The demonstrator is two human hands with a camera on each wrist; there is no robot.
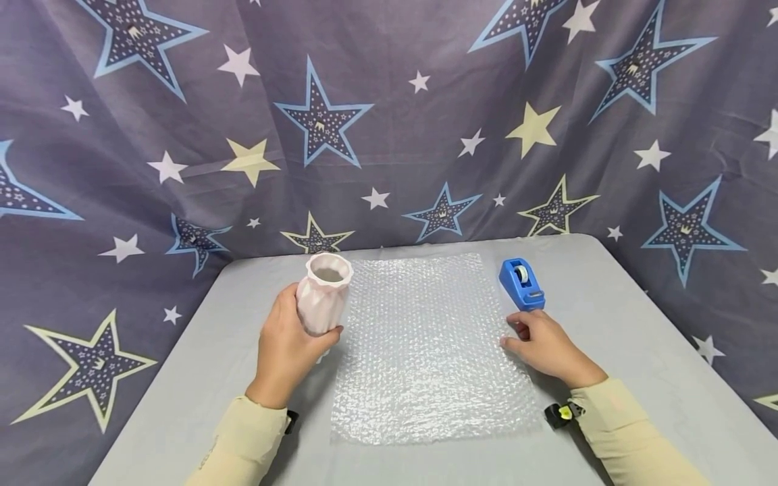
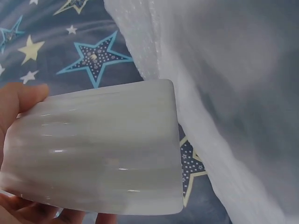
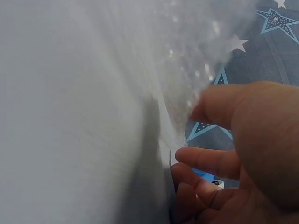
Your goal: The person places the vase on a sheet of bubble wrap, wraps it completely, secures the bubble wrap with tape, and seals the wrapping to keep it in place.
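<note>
My left hand (image 1: 287,347) grips a pale pinkish-white vase (image 1: 322,307), fluted and with a scalloped mouth, at the left side of the bubble wrap sheet (image 1: 425,351). The mouth faces up toward the head camera. In the left wrist view the smooth lower part of the vase (image 2: 107,149) shows, with the thumb and fingers around its other part. My right hand (image 1: 550,345) is at the sheet's right edge, thumb and index finger apart. In the right wrist view the thumb (image 3: 224,105) lies by the wrap's edge; whether it touches the wrap is hard to tell.
A blue tape dispenser (image 1: 523,285) with a roll of tape stands just beyond my right hand. The table (image 1: 644,378) has a light grey cover. Behind it and at both sides hangs a dark star-patterned cloth (image 1: 389,121).
</note>
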